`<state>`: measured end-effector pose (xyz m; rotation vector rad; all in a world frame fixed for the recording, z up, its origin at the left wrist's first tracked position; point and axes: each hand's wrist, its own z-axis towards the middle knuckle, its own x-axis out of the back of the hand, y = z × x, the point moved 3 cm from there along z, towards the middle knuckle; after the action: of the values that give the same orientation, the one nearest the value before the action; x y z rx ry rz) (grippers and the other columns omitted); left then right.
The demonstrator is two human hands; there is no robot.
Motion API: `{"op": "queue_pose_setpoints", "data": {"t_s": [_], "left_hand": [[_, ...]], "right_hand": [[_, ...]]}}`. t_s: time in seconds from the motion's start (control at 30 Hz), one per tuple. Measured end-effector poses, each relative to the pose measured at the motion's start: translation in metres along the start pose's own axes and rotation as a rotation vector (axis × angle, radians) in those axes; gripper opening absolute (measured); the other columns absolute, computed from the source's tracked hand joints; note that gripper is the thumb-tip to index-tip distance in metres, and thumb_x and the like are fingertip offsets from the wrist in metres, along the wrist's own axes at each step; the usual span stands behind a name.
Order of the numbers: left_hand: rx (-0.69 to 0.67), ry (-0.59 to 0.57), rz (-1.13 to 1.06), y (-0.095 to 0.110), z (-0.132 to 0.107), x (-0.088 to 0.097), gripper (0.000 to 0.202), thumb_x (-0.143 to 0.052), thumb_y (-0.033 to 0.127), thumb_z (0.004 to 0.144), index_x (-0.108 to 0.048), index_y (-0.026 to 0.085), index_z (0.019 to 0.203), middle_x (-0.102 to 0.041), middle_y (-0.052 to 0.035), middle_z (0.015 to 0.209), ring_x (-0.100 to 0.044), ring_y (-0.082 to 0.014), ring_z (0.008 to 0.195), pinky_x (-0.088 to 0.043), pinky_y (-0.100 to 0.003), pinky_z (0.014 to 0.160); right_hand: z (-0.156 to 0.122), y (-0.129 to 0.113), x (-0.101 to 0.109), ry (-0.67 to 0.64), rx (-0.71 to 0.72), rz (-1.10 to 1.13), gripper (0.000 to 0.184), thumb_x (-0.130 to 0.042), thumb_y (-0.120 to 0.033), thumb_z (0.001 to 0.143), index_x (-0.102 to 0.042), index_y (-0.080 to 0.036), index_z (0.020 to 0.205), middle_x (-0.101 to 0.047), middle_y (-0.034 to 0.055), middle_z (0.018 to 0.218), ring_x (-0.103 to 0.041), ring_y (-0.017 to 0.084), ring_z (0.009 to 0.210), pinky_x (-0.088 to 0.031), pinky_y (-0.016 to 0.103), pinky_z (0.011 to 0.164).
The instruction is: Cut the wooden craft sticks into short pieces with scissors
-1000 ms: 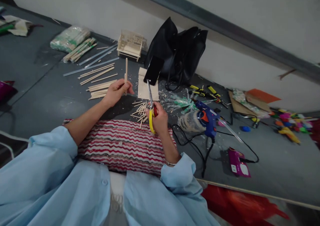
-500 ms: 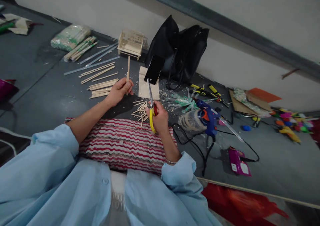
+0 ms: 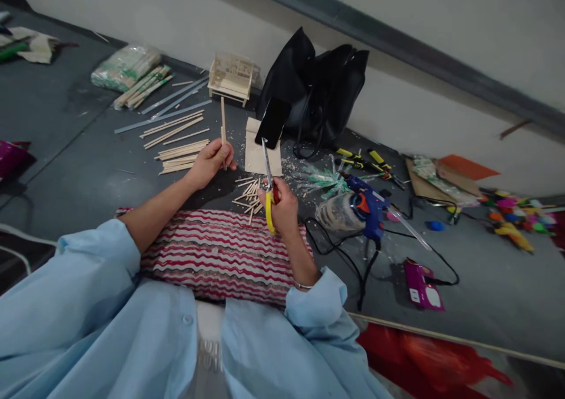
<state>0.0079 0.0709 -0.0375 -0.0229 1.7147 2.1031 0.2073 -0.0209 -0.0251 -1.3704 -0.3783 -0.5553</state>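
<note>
Pinched in the fingers of my left hand (image 3: 213,159) are thin wooden sticks (image 3: 223,116), one longer than the other, held upright. My right hand (image 3: 283,206) is wrapped round a pair of scissors (image 3: 268,172) with yellow and red handles; the blades look closed and point away from me. Short cut sticks (image 3: 249,196) lie in a loose pile between my hands. Longer sticks (image 3: 180,153) lie in rows left of my left hand. Beyond the scissors, a black phone (image 3: 273,122) rests on a beige paper piece (image 3: 260,160).
A small wooden model (image 3: 231,78) and a black bag (image 3: 313,87) stand against the wall. To the right are a blue glue gun (image 3: 373,208) on a clear jar (image 3: 339,212), black cables and a purple box (image 3: 421,284). A striped cushion (image 3: 220,258) lies before me.
The sticks in my left hand have tilted slightly to the left. My right hand and the scissors stay almost where they were.
</note>
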Motion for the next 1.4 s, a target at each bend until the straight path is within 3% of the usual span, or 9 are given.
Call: {"op": "queue_pose_setpoints", "data": {"t_s": [0.23, 0.37, 0.6, 0.83, 1.13, 1.4], "left_hand": [[-0.012, -0.012, 0.054, 0.005, 0.002, -0.003, 0.047, -0.064, 0.063, 0.081, -0.051, 0.018, 0.08, -0.044, 0.0079, 0.061, -0.055, -0.0064, 0.054, -0.052, -0.023, 0.065], [-0.063, -0.041, 0.215, 0.013, 0.002, -0.006, 0.045, -0.058, 0.061, 0.087, -0.049, 0.018, 0.076, -0.043, 0.0066, 0.061, -0.051, -0.0064, 0.052, -0.049, -0.023, 0.06], [-0.068, -0.129, 0.605, 0.026, -0.006, -0.008, 0.028, -0.049, 0.038, 0.096, -0.048, 0.019, 0.075, -0.047, 0.0033, 0.057, -0.047, -0.0095, 0.052, -0.037, -0.022, 0.052], [-0.142, -0.262, 0.8, 0.038, -0.014, -0.02, 0.025, -0.046, 0.033, 0.095, -0.05, 0.017, 0.076, -0.045, 0.0042, 0.06, -0.044, -0.0086, 0.056, -0.035, -0.021, 0.057], [-0.209, -0.337, 0.978, 0.042, -0.018, -0.028, 0.022, -0.043, 0.027, 0.097, -0.057, 0.017, 0.083, -0.059, -0.0012, 0.073, -0.056, -0.0131, 0.069, -0.04, -0.022, 0.067], [-0.217, -0.343, 0.939, 0.041, -0.02, -0.028, 0.018, -0.045, 0.025, 0.095, -0.058, 0.019, 0.085, -0.06, -0.0014, 0.074, -0.057, -0.0144, 0.07, -0.04, -0.023, 0.068]], "right_hand": [[0.0, -0.005, 0.0, -0.007, 0.033, 0.067, 0.039, -0.066, -0.044, 0.08, -0.064, -0.019, 0.109, -0.063, -0.0018, 0.08, -0.048, 0.01, 0.06, -0.04, 0.023, 0.062], [-0.002, -0.011, 0.002, -0.014, 0.052, 0.038, 0.04, -0.066, -0.044, 0.08, -0.062, -0.019, 0.111, -0.053, -0.0054, 0.07, -0.04, 0.009, 0.056, -0.037, 0.022, 0.058], [-0.004, -0.019, 0.004, -0.062, 0.112, 0.015, 0.044, -0.062, -0.047, 0.083, -0.061, -0.017, 0.115, -0.053, -0.0029, 0.07, -0.054, 0.015, 0.076, -0.045, 0.026, 0.075], [-0.005, -0.021, 0.005, -0.065, 0.105, 0.001, 0.045, -0.061, -0.045, 0.084, -0.062, -0.017, 0.119, -0.061, 0.0008, 0.076, -0.06, 0.018, 0.086, -0.048, 0.028, 0.081], [-0.006, -0.022, 0.006, -0.137, 0.063, -0.013, 0.051, -0.061, -0.043, 0.085, -0.06, -0.017, 0.129, -0.062, 0.0004, 0.078, -0.061, 0.017, 0.087, -0.048, 0.026, 0.084], [-0.007, -0.022, 0.006, -0.146, 0.107, -0.03, 0.053, -0.057, -0.036, 0.087, -0.054, -0.018, 0.137, -0.068, 0.0055, 0.097, -0.062, 0.018, 0.088, -0.049, 0.027, 0.081]]}}
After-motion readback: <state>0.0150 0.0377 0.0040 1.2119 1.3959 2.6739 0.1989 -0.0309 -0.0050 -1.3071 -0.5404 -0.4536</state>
